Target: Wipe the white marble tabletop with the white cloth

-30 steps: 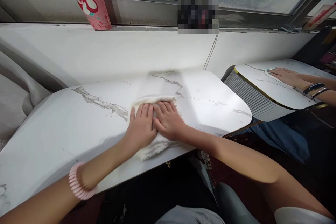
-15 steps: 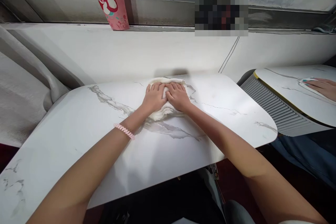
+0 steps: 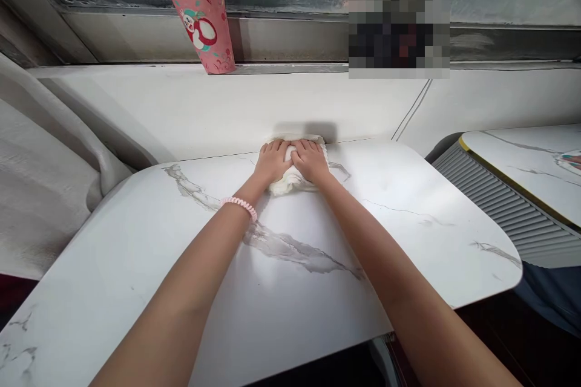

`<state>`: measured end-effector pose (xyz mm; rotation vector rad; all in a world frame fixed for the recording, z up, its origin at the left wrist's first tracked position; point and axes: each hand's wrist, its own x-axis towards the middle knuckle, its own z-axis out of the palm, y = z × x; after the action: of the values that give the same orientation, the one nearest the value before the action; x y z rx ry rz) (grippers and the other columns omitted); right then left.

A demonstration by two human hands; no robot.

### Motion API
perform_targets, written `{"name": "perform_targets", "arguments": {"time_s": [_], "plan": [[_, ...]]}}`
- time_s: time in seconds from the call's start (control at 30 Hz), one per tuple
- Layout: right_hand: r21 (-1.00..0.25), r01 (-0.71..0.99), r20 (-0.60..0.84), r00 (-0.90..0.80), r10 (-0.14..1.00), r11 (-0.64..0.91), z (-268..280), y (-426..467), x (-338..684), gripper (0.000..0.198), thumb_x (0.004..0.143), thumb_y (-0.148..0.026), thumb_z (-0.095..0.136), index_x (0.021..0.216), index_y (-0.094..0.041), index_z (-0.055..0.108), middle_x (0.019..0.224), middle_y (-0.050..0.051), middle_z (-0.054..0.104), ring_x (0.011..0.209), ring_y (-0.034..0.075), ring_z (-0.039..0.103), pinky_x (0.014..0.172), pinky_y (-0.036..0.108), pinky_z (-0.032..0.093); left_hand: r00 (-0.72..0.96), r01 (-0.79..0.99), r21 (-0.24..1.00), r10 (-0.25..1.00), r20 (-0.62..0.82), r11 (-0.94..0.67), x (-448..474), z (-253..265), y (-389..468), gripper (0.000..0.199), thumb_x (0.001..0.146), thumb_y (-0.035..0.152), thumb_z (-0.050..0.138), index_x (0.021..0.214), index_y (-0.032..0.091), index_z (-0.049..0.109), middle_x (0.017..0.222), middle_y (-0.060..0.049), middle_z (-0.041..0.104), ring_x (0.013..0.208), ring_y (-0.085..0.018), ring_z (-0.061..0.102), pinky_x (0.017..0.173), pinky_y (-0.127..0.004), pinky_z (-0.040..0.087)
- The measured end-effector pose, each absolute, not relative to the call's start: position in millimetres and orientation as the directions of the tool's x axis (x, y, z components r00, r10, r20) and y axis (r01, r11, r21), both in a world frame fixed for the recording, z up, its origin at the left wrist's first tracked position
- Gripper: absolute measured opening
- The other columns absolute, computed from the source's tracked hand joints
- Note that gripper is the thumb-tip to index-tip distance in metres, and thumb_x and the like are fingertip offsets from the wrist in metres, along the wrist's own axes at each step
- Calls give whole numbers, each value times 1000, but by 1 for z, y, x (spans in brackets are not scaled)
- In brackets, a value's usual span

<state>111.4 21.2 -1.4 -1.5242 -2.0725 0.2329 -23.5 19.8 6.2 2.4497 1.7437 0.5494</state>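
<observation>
The cloth [image 3: 293,185] and both hands have slid from the middle of the table [image 3: 290,308] to its far edge since a second ago, and the arms now reach out straighter. The left hand [image 3: 273,162] lies palm down on the left part of the cloth, the right hand [image 3: 311,161] on its right part, thumbs close together. Neither is clenched; the fingers lie extended over the cloth, pointing to the far side. The cloth is bunched at its near edge. A pink bracelet [image 3: 239,205] circles the left wrist.

Beyond the table runs a white wall [image 3: 272,97], with a pink cup [image 3: 202,21] on the sill at far left and two thin cords [image 3: 412,110] farther right. A pale curtain [image 3: 45,181] hangs at left. At right stands a second table [image 3: 521,163], where another person's fingers [image 3: 575,159] just show, seemingly on a pale cloth, though the view cuts them off.
</observation>
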Motion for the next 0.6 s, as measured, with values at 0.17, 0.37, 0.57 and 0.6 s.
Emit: {"name": "perform_targets", "arguments": {"time_s": [0.17, 0.37, 0.57, 0.6], "plan": [[-405, 861, 303, -190, 934, 307, 1, 21, 110, 38, 98, -19, 32, 126, -17, 57, 127, 10, 61, 122, 26, 51, 112, 45, 34, 277, 896, 281, 927, 251, -344, -24, 6, 22, 42, 97, 36, 42, 135, 20, 52, 144, -13, 53, 137, -28, 44, 117, -45, 29], [-371, 873, 304, -206, 930, 315, 5, 11, 112, 38, 101, -20, 32, 130, -16, 57, 131, 10, 61, 125, 24, 51, 113, 41, 32, 257, 893, 290, 918, 304, -346, -23, 1, 16, 41, 99, 35, 41, 135, 20, 52, 144, -13, 55, 136, -27, 47, 118, -46, 29], [-394, 841, 309, -258, 915, 370, 3, -10, 115, 41, 102, -21, 31, 135, -16, 55, 138, 9, 58, 131, 22, 47, 117, 41, 27, 246, 903, 275, 923, 295, -329, -23, 1, -11, 45, 100, 36, 40, 140, 17, 50, 149, -13, 51, 140, -26, 43, 121, -46, 25], [-395, 836, 310, -267, 912, 379, 2, -16, 115, 42, 102, -21, 31, 135, -16, 55, 139, 10, 58, 132, 22, 47, 118, 41, 27, 245, 905, 276, 927, 285, -324, -23, 1, -17, 46, 100, 36, 41, 140, 17, 50, 149, -14, 51, 140, -27, 42, 121, -46, 24]]}}
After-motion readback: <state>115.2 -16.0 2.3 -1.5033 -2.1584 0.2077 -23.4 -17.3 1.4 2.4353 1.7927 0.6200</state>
